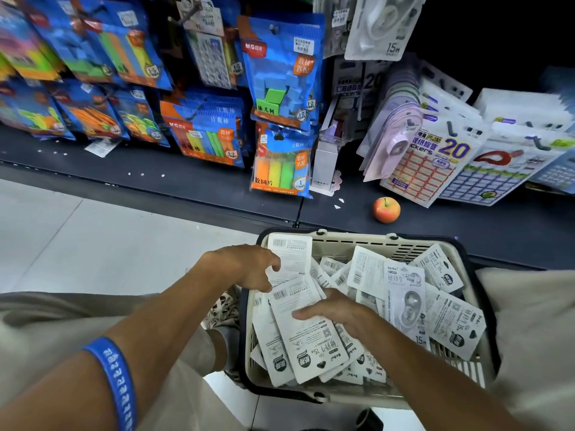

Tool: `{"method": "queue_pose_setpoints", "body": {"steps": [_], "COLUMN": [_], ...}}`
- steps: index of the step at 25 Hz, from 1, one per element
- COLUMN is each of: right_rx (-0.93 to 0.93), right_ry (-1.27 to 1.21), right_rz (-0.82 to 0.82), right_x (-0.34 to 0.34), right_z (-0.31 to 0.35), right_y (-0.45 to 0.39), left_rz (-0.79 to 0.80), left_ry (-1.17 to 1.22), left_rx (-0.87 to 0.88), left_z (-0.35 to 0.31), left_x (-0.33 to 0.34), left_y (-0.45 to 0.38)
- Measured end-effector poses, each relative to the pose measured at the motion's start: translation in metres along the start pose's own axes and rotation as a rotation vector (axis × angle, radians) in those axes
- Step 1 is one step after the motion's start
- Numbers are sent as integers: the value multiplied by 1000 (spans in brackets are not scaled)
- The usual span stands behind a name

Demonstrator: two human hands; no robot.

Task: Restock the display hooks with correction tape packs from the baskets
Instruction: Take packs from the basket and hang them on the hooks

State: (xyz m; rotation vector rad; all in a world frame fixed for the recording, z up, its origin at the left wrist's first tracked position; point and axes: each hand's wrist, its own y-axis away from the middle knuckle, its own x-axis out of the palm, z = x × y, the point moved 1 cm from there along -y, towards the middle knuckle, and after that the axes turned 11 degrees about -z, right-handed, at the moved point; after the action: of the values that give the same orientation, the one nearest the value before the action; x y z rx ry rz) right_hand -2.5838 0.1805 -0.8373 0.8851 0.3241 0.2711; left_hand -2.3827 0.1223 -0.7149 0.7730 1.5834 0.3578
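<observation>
A beige shopping basket [367, 242] sits between my knees, filled with several white correction tape packs [448, 318], most lying back side up. My left hand [245, 265] pinches the edge of one upright pack [291, 259] at the basket's left rim. My right hand [334, 309] lies on a stack of packs [308, 340] in the basket, thumb on top and fingers curled around its far edge. Matching correction tape packs [395, 141] hang on the display hooks up and to the right.
Blue bags of maths toys [280, 70] hang along the rack on the left. Sticker label packs [435, 163] lean at the right. An apple [386, 209] lies on the dark bottom shelf [186, 175] just behind the basket. White floor tiles [93, 237] are on the left.
</observation>
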Motion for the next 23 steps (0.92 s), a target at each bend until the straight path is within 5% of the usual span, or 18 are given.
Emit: {"method": "queue_pose_setpoints", "body": {"steps": [4, 6, 10, 13, 19, 23], "right_rx": [-30, -60, -116, -202, -281, -349], "right_ry": [-51, -132, -229, -403, -753, -828], "right_rz": [73, 112, 188, 172, 47, 46], "right_x": [-34, -57, -76, -77, -90, -93], "right_z": [15, 24, 47, 66, 88, 101], "right_y": [8, 14, 28, 40, 52, 56], "left_rz": [-103, -96, -208, -430, -590, -480], "left_ry": [121, 439, 1202, 1482, 1621, 1279], "left_rx": [-221, -321, -70, -27, -203, -43], "left_z": [13, 15, -18, -45, -42, -44], "left_x": [-4, -9, -19, -28, -45, -53], "left_y": [-2, 0, 2, -1, 4, 12]}}
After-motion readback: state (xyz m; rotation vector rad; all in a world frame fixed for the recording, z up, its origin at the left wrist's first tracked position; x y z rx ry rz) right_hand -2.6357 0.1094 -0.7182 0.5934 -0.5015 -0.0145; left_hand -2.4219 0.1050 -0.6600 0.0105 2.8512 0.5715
